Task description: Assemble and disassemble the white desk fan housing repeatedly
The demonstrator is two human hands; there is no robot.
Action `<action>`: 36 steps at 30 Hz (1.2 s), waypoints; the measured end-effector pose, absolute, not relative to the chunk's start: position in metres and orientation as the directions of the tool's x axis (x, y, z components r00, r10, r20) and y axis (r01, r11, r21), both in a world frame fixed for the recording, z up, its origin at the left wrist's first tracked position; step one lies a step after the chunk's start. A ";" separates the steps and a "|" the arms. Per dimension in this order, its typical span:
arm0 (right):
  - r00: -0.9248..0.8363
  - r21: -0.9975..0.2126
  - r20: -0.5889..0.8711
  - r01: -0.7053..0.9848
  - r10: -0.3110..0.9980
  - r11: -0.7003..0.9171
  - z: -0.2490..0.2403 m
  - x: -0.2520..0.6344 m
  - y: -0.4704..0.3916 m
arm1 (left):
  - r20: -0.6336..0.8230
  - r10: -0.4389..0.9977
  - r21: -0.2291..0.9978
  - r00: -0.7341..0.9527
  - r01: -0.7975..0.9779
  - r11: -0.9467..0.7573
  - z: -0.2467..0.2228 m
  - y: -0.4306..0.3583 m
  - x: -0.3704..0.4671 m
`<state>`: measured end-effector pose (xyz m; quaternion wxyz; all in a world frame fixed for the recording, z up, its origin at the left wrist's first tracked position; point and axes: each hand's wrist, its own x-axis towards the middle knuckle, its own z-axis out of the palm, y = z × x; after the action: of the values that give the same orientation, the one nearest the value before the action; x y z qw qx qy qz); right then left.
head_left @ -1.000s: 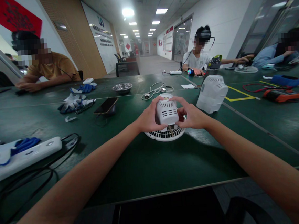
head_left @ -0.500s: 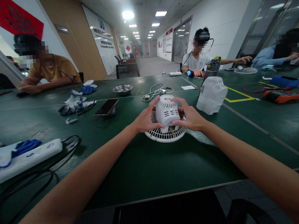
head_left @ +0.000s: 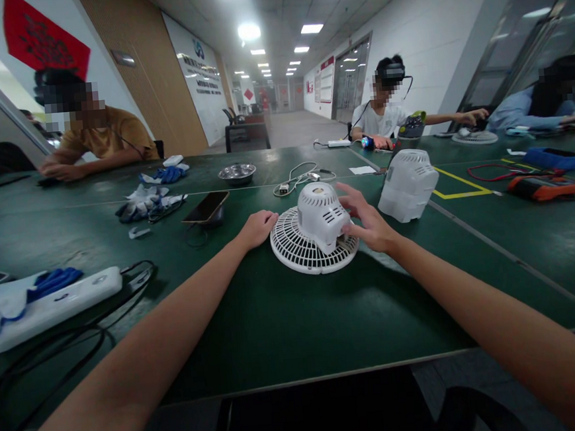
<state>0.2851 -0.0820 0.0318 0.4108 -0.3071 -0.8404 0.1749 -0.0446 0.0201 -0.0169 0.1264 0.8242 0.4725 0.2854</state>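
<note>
White housing between right hand, open beside it, and left hand, grip unclear.

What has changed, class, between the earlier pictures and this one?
The left hand has let go of the white housing and moved left, beside the grille. The housing has turned, its slots facing farther right. The right hand stays beside it; phone and bowl stayed put.

I'm getting a dimmish feed, tbh: ceiling lights are blowing out white, haze is softening the corridor, the table is reading dark, the right forearm is casting a soft shadow, and wide-angle distortion is stretching the edges.
</note>
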 end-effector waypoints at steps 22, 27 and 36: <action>-0.394 -0.608 0.568 0.390 0.722 0.691 0.029 0.280 -0.080 | 0.290 0.844 0.527 0.450 0.662 -0.534 -0.014 0.015 -0.042; -0.341 -0.639 0.563 0.398 0.752 0.659 0.030 0.286 -0.078 | 0.308 0.839 0.492 0.449 0.680 -0.544 -0.015 0.016 -0.041; -0.333 -0.706 0.497 0.382 0.801 0.597 0.020 0.297 -0.069 | 0.295 0.846 0.492 0.445 0.688 -0.534 -0.015 0.017 -0.041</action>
<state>0.2974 -0.0688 0.0202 0.4357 -0.3791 -0.7800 0.2408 -0.0410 0.0168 -0.0152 0.1517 0.8363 0.4584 0.2597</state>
